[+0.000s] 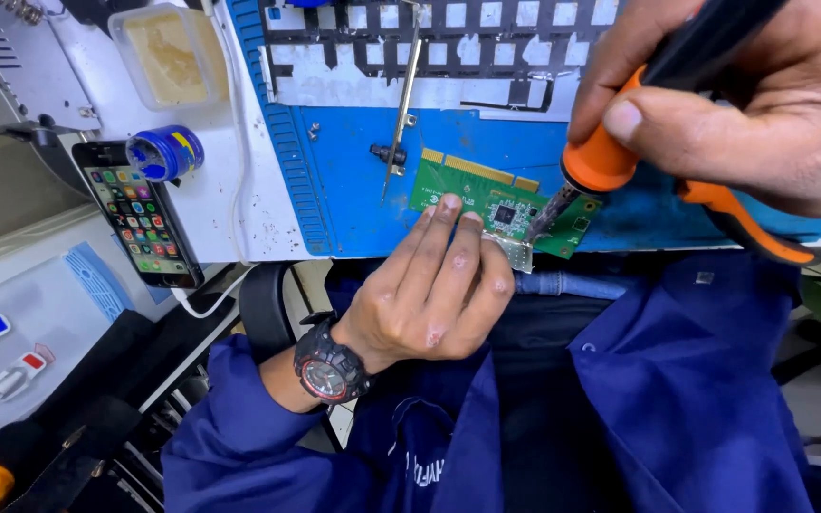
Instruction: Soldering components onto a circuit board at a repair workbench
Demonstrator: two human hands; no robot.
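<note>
On the blue work mat (pixel 353 190), near its front edge, lay a green circuit board (pixel 486 195). The left hand (pixel 425 294) pressed two extended fingertips (pixel 448 204) against the board's near edge, its other fingers curled under. The right hand (pixel 743 104) gripped an orange-and-black soldering iron (pixel 605 157), fingers wrapped tight, its tip touching the board. A smartphone (pixel 140 214) lay well left.

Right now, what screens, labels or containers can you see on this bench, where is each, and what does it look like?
Smartphone: left of the blue mat, flat, lit screen showing rows of colourful app icons.
Small round tin: just above the phone, blue with a yellow patch.
Plastic tub: top left, clear and square, yellowish paste inside.
Sticker: on the white surface lower left, pale blue, rectangular.
</note>
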